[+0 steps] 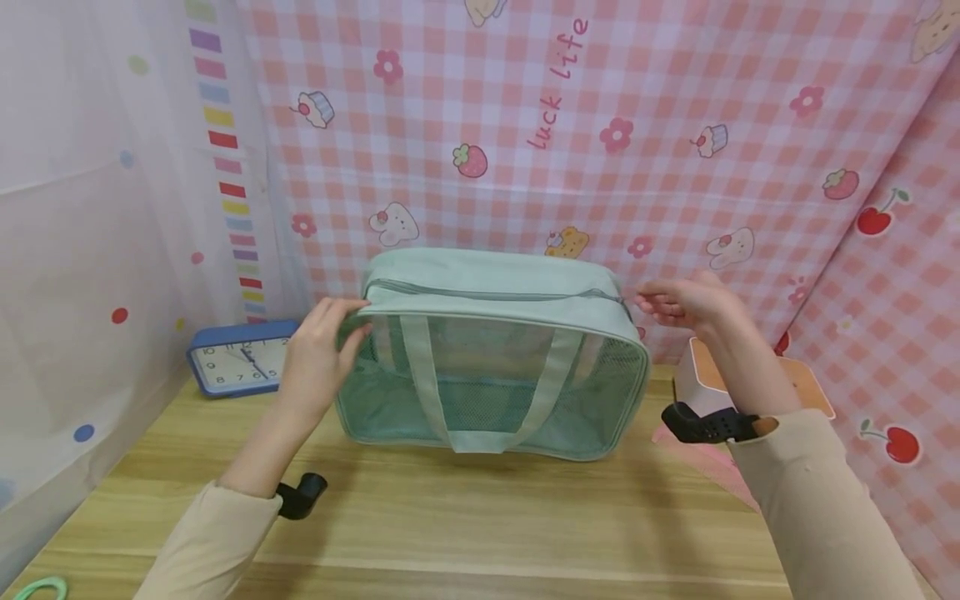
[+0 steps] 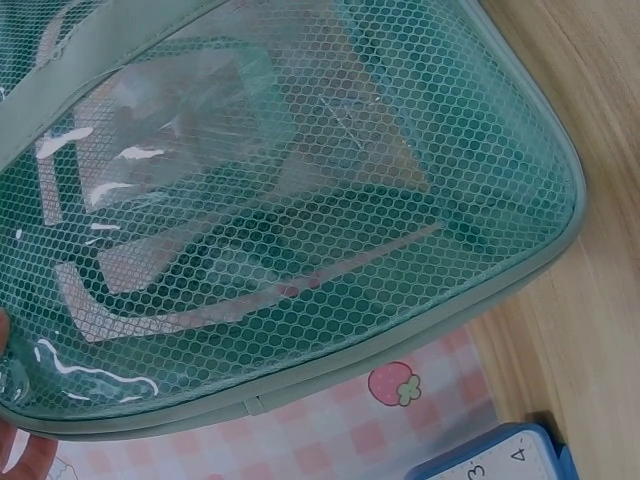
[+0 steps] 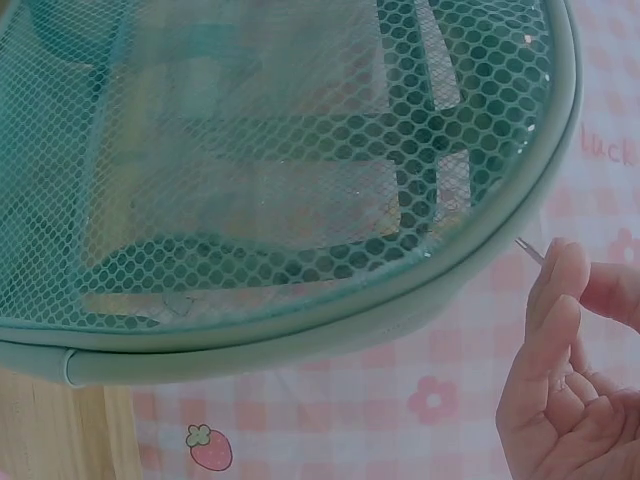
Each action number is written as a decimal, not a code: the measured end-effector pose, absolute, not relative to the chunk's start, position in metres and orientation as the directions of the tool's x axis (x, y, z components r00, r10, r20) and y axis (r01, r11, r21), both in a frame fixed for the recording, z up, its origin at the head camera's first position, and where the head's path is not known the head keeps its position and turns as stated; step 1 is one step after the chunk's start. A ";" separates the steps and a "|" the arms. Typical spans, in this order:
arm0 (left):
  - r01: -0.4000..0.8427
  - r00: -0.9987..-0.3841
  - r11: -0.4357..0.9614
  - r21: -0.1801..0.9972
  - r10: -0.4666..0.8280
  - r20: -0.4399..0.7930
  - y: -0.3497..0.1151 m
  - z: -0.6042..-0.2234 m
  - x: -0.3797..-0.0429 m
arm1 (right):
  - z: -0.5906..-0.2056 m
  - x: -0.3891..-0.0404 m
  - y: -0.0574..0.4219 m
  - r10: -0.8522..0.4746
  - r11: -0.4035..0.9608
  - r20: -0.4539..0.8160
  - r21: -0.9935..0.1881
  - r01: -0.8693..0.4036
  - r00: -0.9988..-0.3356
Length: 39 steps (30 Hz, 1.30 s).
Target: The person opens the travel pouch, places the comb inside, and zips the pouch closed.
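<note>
A mint-green bag [image 1: 487, 275] with see-through mesh sides stands upright on the wooden table. One strap handle [image 1: 480, 442] hangs down its front. Along the top runs a grey zipper [image 1: 480, 294]. My left hand [image 1: 318, 350] pinches the bag's upper left corner, fingers on top and thumb at the front. Beyond the right end of the zipper, my right hand [image 1: 686, 304] pinches a small metal zipper pull [image 3: 530, 251] between thumb and fingers. Through the mesh [image 2: 350, 240] of the bag's end, only the far panels and strap shapes show.
A blue-framed clock [image 1: 240, 358] stands left of the bag. Behind my right forearm is a white box with an orange top [image 1: 802, 379], with a pink flat item [image 1: 712, 462] near it. A light-green ring-shaped handle [image 1: 45, 587] shows at the lower left. Patterned cloth [image 1: 525, 125] hangs behind.
</note>
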State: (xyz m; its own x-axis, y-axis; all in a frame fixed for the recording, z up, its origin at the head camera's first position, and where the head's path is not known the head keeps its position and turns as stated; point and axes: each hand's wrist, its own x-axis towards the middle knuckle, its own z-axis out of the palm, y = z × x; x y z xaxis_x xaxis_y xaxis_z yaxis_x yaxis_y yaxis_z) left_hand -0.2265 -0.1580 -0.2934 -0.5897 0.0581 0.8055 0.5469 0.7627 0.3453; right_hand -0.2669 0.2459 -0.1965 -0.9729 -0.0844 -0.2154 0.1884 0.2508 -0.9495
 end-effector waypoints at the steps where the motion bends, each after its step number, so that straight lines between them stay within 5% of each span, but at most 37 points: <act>1: 0.547 -0.590 0.763 0.344 0.059 0.805 -0.158 -0.294 -0.227 | -0.196 -0.267 0.245 -0.084 0.254 -0.215 -0.949 0.188 -0.973; 39: 0.565 -0.586 0.740 0.365 0.049 0.809 -0.157 -0.297 -0.226 | -0.176 -0.265 0.170 -0.083 0.298 -0.182 -0.943 0.150 -0.980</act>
